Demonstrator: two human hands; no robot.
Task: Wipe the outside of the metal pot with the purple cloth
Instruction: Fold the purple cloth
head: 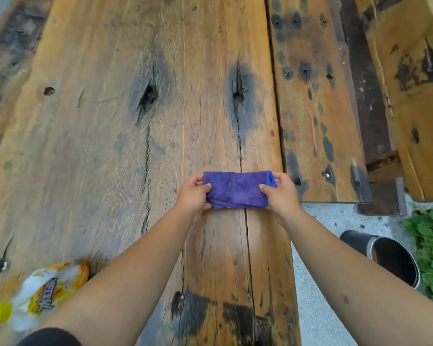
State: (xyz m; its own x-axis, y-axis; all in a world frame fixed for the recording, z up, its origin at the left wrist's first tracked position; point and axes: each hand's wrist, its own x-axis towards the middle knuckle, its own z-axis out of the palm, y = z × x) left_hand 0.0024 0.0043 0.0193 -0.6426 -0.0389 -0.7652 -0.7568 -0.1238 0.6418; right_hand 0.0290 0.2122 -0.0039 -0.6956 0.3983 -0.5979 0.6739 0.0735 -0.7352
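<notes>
Both hands — left (pixel 193 196), right (pixel 281 193) — pinched the folded cloth (pixel 238 189) by its ends over my table (pixel 110 121); the pot (pixel 390 258) stood on the ground, well apart.

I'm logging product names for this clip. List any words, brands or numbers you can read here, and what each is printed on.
Orange and white snack bag: large dark lettering across the front, too blurred by motion to read with certainty.
Purple cloth, metal pot, wooden table: no text visible.
</notes>
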